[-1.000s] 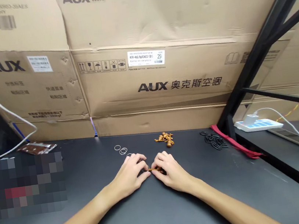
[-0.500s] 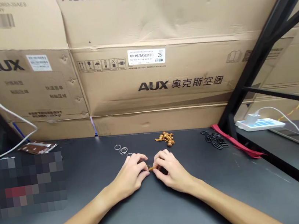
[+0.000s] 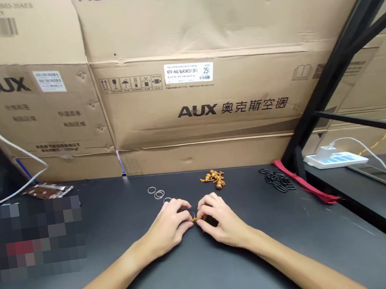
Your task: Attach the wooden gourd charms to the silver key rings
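From the head view, we see the left hand (image 3: 167, 227) and the right hand (image 3: 223, 221) drawn close together near the middle of the black worktop (image 3: 211, 276), both narrowly curled with their fingertips almost meeting. The right hand pinches a small golden bead piece (image 3: 199, 218), which sits between the two hands. A thin ring (image 3: 192, 215) appears to lie at the left fingertips, though the fingers hide too much for us to be sure.

Toward the back edge lie a few metal rings (image 3: 157, 193), a heap of golden gourd-shaped beads (image 3: 214, 179) and a tangle of black rings (image 3: 277, 181) beside a red strap (image 3: 304, 185). So only the one small piece is in hand, and most pieces lie loose. AUX cartons (image 3: 193, 96) stand along the back edge, and a blurred patch hides the worktop's left side.
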A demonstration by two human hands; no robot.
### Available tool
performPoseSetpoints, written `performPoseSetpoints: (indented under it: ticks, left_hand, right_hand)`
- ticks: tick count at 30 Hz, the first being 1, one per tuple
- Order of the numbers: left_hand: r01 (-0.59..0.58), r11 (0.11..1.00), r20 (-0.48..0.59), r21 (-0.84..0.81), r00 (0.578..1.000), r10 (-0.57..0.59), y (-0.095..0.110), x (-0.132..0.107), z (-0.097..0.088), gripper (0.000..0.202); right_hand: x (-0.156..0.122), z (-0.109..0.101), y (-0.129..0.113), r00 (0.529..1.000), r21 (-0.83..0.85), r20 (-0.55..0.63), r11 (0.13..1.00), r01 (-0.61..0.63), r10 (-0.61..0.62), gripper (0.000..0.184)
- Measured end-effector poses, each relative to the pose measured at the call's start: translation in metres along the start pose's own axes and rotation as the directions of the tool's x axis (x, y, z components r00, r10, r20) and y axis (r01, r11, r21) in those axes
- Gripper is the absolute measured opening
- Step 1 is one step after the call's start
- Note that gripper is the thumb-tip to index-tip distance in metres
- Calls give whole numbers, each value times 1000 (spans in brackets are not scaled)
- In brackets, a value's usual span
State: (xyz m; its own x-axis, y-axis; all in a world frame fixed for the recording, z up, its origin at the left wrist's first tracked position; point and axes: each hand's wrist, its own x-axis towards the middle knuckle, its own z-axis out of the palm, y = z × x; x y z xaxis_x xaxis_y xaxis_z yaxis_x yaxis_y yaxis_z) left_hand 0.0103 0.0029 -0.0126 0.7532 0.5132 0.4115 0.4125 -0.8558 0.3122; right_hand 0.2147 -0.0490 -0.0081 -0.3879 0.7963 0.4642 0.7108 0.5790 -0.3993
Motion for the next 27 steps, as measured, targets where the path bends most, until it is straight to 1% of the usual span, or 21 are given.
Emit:
performPoseSetpoints:
  ticks: [4, 8, 11, 13, 15, 21, 27]
  left_hand:
    - [-37, 999, -14, 33, 999, 38, 0, 0, 0, 16]
    - [-63, 996, -32, 61, 997, 65, 0, 0, -2, 17]
    - [-61, 996, -21, 67, 998, 63, 2, 0, -4, 18]
    - [-59, 997, -6, 58, 998, 60, 4, -1, -5, 15]
    - [-49, 998, 1, 46, 999, 49, 6, -1, -5, 12]
    - [-3, 1000, -10, -11, 1000, 3, 6, -1, -2, 15]
    - [0, 1000, 3, -25, 1000, 1, 3, 0, -1, 17]
  right_hand:
    - [-1, 3, 2, 999, -32, 22, 999, 34, -34, 8]
    - [0, 3, 7, 1000, -84, -8, 996, 10, -11, 13]
    - [1, 2, 10, 999, -102, -33, 995, -22, 19, 15]
    - [1, 1, 11, 999, -100, -32, 995, -28, 25, 15]
    - [0, 1, 9, 1000, -84, -14, 996, -18, 17, 14]
    - [1, 1, 3, 1000, -46, 22, 999, 19, -18, 11]
    - [0, 4, 12, 998, -112, -15, 991, -70, 69, 15]
